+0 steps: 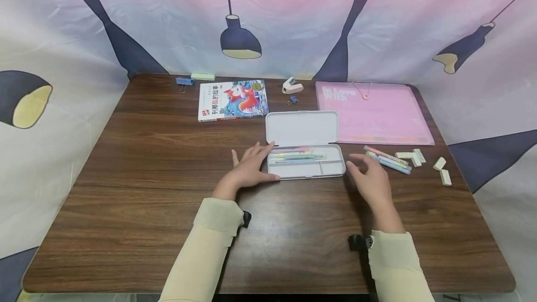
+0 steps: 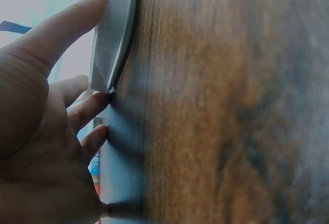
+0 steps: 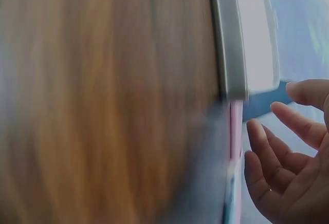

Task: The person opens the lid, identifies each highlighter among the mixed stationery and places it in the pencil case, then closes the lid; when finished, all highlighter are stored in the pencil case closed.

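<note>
A white flat pencil case (image 1: 289, 170) lies with its lid (image 1: 302, 127) raised at the back. Several slim pens (image 1: 295, 156) rest in its rear compartment; the front compartments hold none. At its left end is my left hand (image 1: 248, 168), fingers spread, the thumb along the front wall and the index finger by the hinge corner. The left wrist view shows the thumb (image 2: 67, 26) straight against the case's side. My right hand (image 1: 371, 181) hovers just off the right end, loosely bent and holding nothing. Beyond it lie several more pens (image 1: 388, 159) on the table.
White eraser blocks (image 1: 404, 155) lie right of the pens. A pink document folder (image 1: 377, 118) is behind them. Toward the back are a picture book (image 1: 233, 99), a pale stapler (image 1: 292, 86), a small blue clip (image 1: 294, 99), a larger blue clip (image 1: 184, 81) and a green block (image 1: 203, 77).
</note>
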`<state>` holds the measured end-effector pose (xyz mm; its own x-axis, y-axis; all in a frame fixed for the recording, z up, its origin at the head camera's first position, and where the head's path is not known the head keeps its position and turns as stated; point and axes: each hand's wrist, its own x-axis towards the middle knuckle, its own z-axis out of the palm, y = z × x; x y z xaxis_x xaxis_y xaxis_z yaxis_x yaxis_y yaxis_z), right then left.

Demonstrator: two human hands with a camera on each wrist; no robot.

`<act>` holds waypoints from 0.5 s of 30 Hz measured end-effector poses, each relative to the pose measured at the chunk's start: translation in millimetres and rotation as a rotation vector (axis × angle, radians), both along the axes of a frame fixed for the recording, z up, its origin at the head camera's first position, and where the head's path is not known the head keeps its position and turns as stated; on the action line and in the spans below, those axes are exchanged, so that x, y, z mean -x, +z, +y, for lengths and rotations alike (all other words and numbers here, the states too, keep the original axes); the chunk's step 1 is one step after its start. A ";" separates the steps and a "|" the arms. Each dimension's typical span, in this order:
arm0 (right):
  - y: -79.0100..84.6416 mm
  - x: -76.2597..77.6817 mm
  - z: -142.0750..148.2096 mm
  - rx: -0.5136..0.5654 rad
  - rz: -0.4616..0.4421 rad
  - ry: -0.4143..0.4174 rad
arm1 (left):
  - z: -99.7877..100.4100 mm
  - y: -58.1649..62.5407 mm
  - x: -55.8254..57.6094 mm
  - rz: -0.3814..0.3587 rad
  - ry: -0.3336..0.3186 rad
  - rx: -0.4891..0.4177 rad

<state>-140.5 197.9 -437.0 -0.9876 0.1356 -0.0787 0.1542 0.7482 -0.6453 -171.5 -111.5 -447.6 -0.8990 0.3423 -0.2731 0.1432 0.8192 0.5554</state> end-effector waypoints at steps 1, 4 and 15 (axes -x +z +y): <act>-0.5 -0.7 5.1 -0.013 0.005 -0.005 | 0.2 0.3 0.0 0.001 -0.001 0.001; -1.1 -2.6 20.2 -0.039 0.018 -0.028 | 0.8 1.4 -0.2 -0.001 -0.004 0.004; 9.5 -6.0 62.7 -0.138 -0.070 -0.086 | -0.1 1.3 -0.4 -0.006 -0.007 -0.001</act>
